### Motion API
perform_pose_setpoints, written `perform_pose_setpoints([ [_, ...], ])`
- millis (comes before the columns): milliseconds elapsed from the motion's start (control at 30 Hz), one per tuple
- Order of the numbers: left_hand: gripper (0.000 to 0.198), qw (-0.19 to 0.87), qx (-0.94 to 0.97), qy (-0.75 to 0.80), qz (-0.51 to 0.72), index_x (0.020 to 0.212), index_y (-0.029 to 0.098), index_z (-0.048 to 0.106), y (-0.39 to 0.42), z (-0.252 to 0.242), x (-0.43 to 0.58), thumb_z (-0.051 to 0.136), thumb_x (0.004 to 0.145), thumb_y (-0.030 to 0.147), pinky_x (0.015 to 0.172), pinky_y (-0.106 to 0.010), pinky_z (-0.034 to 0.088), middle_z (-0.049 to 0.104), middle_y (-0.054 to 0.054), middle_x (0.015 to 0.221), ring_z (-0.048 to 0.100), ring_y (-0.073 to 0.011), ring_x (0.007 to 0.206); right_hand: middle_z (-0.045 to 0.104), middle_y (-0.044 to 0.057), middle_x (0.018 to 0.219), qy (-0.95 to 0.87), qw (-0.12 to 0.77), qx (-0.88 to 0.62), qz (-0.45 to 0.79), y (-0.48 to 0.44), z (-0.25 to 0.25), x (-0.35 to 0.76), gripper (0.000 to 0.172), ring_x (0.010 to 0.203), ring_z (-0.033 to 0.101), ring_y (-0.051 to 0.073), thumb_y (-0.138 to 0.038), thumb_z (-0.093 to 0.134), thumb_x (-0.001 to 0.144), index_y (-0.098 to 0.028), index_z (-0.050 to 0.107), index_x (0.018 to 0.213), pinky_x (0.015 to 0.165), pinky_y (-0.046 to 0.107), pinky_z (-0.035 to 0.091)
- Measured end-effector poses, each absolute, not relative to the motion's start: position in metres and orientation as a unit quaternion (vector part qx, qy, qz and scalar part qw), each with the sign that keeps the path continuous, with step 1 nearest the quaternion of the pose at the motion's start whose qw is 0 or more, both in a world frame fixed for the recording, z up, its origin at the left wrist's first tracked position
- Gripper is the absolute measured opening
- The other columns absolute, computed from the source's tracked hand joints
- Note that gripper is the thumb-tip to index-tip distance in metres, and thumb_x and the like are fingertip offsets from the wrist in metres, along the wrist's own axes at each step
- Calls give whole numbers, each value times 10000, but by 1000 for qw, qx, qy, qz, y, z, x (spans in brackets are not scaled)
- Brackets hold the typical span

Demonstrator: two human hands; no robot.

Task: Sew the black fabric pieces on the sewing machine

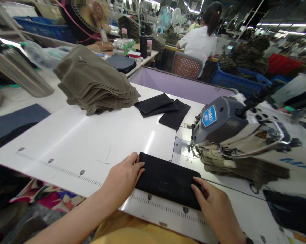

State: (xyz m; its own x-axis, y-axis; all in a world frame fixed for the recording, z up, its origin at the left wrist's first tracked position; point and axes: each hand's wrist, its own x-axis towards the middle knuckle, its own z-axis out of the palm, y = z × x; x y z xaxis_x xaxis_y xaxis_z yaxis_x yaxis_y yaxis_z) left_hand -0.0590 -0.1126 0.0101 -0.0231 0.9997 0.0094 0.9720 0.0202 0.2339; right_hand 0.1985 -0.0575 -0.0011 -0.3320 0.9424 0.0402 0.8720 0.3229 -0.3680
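Left hand (pixel 125 174): pinching black fabric (pixel 168 176) | right hand (pixel 215 200): half-curled, fingertips on it, grip unclear

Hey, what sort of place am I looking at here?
Probably a sewing workshop: there's a grey and white sewing machine, a thick stack of olive-brown fabric pieces, and a blue plastic crate piled with dark cloth.

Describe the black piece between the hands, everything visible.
The black piece is a long, roughly rectangular panel, matte, apparently fabric. A small, faint rectangular outline shows toward its lower edge. It looks mostly flat, slanting down to the right in the picture. It is at the near edge of the white tabletop, partly covering the printed scale. The left hand touches its left end, the right hand its right end. Whether it rests fully on the tabletop is unclear.
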Motion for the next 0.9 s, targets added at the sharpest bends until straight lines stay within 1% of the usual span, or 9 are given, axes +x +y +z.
perform_pose_setpoints([
  [67, 249, 24, 734, 674, 76, 865, 116, 639, -109, 11, -59, 394, 841, 145, 660, -329, 502, 550, -125, 980, 572, -205, 793, 680, 47, 779, -819, 101, -557, 97, -58, 5, 194, 272, 669, 635, 196, -355, 459, 824, -189, 659, 905, 586, 284, 492],
  [133, 270, -11, 783, 618, 73, 950, 102, 617, -105, 11, -60, 379, 822, 88, 775, -386, 469, 492, -168, 1175, 521, -264, 993, 666, 50, 794, -830, 69, -551, 59, -57, 11, 189, 234, 678, 633, 201, -347, 506, 812, -187, 653, 898, 584, 292, 488],
  [233, 394, 19, 857, 513, 50, 1150, 154, 524, -97, 11, -61, 367, 803, 53, 878, -401, 410, 440, -116, 1298, 418, -265, 1163, 620, 54, 756, -835, 23, -550, 20, -57, 19, 181, 185, 649, 614, 208, -309, 595, 764, -168, 651, 869, 546, 304, 483],
  [333, 418, 65, 878, 473, 11, 1175, 179, 511, -89, 15, -59, 386, 795, 56, 902, -378, 395, 493, -78, 1264, 454, -234, 1140, 606, 77, 818, -842, 25, -538, 19, -58, 23, 171, 123, 729, 597, 227, -189, 630, 728, -154, 642, 845, 616, 335, 502],
  [433, 418, 58, 867, 495, -16, 1168, 166, 520, -80, 23, -47, 429, 777, 49, 848, -383, 429, 565, -96, 1161, 531, -240, 1025, 593, 104, 1042, -890, 87, -445, 48, -60, 20, 162, 275, 957, 554, 220, -42, 550, 749, -147, 607, 996, 818, 342, 476],
  [533, 295, 35, 857, 513, -31, 1067, 153, 590, -73, 24, -30, 445, 813, 109, 754, -391, 463, 618, -109, 992, 576, -245, 881, 571, 105, 1144, -926, 118, -354, 63, -62, 14, 155, 299, 1067, 502, 201, -8, 462, 795, -132, 597, 1031, 920, 341, 418],
  [667, 254, -21, 892, 451, -22, 869, 94, 652, -73, 8, -17, 403, 821, 88, 815, -365, 435, 631, -136, 909, 540, -247, 956, 579, 120, 1119, -919, 108, -371, 78, -65, 10, 149, 198, 1053, 494, 230, -153, 523, 814, -114, 610, 987, 945, 390, 389],
  [767, 246, -66, 899, 434, 0, 901, 49, 643, -79, -5, -15, 443, 764, 93, 883, -380, 391, 625, -168, 975, 502, -271, 1025, 546, 141, 1146, -917, 98, -377, 90, -67, 8, 147, 395, 1074, 459, 260, -349, 571, 792, -109, 556, 1106, 967, 436, 357],
  [900, 311, -101, 887, 448, 44, 1010, 31, 605, -87, -13, -13, 408, 799, 149, 950, -413, 329, 553, -175, 1156, 430, -287, 1120, 504, 145, 1201, -920, 96, -370, 83, -69, 1, 146, 531, 1126, 410, 269, -382, 560, 794, -103, 457, 1234, 1006, 453, 305],
])
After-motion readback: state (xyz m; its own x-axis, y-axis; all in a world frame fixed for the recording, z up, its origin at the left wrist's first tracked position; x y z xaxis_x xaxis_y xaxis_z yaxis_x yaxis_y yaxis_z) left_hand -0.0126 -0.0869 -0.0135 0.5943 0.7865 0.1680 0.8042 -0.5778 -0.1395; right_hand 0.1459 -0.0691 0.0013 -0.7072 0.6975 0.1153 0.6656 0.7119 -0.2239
